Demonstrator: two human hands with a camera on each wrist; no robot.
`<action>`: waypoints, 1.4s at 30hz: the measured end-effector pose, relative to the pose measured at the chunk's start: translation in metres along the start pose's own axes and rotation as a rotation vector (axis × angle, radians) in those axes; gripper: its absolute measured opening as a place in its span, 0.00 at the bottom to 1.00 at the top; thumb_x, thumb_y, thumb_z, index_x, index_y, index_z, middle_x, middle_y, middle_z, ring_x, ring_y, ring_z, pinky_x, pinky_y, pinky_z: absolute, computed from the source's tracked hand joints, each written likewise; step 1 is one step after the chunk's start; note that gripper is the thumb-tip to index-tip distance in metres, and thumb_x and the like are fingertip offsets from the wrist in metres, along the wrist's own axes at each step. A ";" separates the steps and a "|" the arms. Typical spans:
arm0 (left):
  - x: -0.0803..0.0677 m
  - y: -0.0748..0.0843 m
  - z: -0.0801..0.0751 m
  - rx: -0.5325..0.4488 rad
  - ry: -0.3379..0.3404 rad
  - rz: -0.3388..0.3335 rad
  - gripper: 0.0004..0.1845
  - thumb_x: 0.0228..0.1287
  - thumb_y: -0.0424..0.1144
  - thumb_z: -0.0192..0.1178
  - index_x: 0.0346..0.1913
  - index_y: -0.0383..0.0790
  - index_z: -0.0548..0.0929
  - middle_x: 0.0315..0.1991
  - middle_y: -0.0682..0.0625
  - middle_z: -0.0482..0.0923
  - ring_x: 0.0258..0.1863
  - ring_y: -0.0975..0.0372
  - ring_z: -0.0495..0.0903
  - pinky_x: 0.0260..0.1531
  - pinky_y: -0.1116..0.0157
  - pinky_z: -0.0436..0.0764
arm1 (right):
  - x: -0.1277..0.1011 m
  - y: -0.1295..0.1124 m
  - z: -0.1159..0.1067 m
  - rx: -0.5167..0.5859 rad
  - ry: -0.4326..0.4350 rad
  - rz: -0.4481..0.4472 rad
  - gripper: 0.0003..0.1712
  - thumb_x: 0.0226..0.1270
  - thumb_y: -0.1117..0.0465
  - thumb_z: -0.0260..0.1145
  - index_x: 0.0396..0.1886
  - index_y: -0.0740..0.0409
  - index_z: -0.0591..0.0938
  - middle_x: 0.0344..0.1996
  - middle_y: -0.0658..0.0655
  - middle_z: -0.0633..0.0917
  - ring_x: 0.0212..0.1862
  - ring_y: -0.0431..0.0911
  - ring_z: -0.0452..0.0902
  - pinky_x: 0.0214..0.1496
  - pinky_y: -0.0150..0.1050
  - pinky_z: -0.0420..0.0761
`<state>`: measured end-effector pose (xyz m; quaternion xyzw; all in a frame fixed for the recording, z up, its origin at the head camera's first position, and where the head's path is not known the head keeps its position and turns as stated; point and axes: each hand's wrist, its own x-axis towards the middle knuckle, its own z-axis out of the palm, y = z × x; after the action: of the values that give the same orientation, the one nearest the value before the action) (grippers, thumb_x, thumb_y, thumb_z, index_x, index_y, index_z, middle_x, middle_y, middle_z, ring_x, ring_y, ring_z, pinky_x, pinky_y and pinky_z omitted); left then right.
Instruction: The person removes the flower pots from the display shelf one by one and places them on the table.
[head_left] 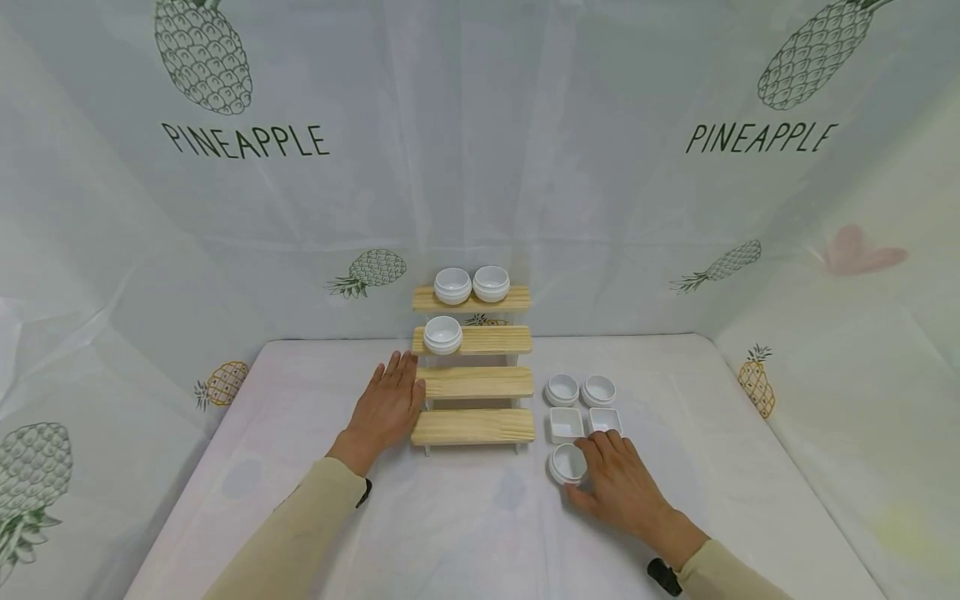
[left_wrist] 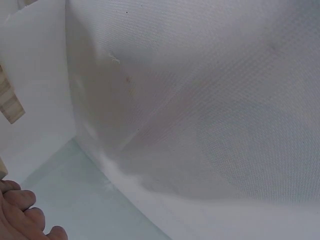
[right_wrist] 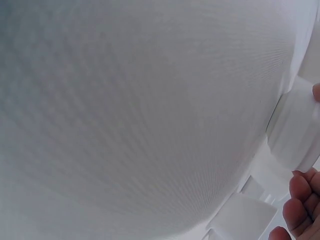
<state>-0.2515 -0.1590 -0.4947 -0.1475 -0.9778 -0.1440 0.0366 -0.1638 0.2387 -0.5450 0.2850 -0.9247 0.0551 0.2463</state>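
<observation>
My right hand (head_left: 615,483) holds a small round white bowl (head_left: 567,463) at its right side, thumb at the front and fingertips at the back. In the right wrist view, the bowl (right_wrist: 295,130) sits between the thumb and the fingers (right_wrist: 300,189). My left hand (head_left: 385,405) lies with straight fingers against the left side of a stepped wooden rack (head_left: 474,427). Two round bowls stand on the rack's top step (head_left: 519,297), and another round bowl (head_left: 443,335) stands on the left of the step below.
Behind the held bowl are two square white dishes, the left one (head_left: 566,425) in full view and the right one (head_left: 604,419) partly behind my fingers. Two round bowls (head_left: 562,390) stand farther back. A pineapple-print cloth (head_left: 465,183) hangs around the white-covered table (head_left: 450,533).
</observation>
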 end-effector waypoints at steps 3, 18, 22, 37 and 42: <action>0.000 0.000 0.000 0.002 0.000 -0.002 0.35 0.89 0.52 0.28 0.84 0.30 0.52 0.85 0.37 0.50 0.86 0.45 0.47 0.84 0.44 0.48 | 0.000 0.000 0.000 0.002 0.002 0.001 0.35 0.48 0.43 0.80 0.48 0.62 0.82 0.38 0.53 0.78 0.41 0.50 0.71 0.40 0.42 0.72; 0.000 0.000 0.000 0.012 0.010 0.001 0.35 0.89 0.52 0.29 0.84 0.29 0.52 0.84 0.36 0.52 0.85 0.44 0.48 0.84 0.43 0.49 | 0.022 0.002 -0.013 0.019 0.071 -0.063 0.35 0.59 0.39 0.72 0.49 0.65 0.81 0.39 0.57 0.78 0.41 0.52 0.69 0.39 0.42 0.70; 0.000 0.000 -0.001 0.024 0.007 0.001 0.35 0.89 0.53 0.28 0.84 0.30 0.52 0.84 0.36 0.52 0.85 0.45 0.48 0.84 0.44 0.49 | 0.046 0.000 -0.020 0.004 0.075 -0.075 0.35 0.65 0.36 0.68 0.50 0.66 0.81 0.39 0.58 0.78 0.41 0.53 0.69 0.39 0.43 0.70; -0.001 0.001 -0.002 0.065 0.030 0.011 0.35 0.89 0.51 0.30 0.83 0.28 0.55 0.83 0.35 0.54 0.85 0.44 0.50 0.83 0.43 0.51 | 0.159 -0.027 -0.038 -0.006 0.112 -0.056 0.37 0.65 0.38 0.73 0.55 0.66 0.81 0.44 0.62 0.82 0.46 0.58 0.75 0.43 0.48 0.74; -0.001 0.001 0.000 0.061 0.036 0.013 0.35 0.89 0.52 0.30 0.83 0.28 0.54 0.84 0.35 0.53 0.85 0.44 0.50 0.84 0.43 0.50 | 0.189 -0.038 -0.042 -0.003 0.091 -0.035 0.39 0.66 0.36 0.73 0.58 0.66 0.82 0.45 0.62 0.83 0.45 0.58 0.74 0.43 0.48 0.73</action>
<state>-0.2509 -0.1585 -0.4951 -0.1499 -0.9800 -0.1168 0.0595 -0.2601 0.1234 -0.4177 0.2979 -0.9075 0.0624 0.2896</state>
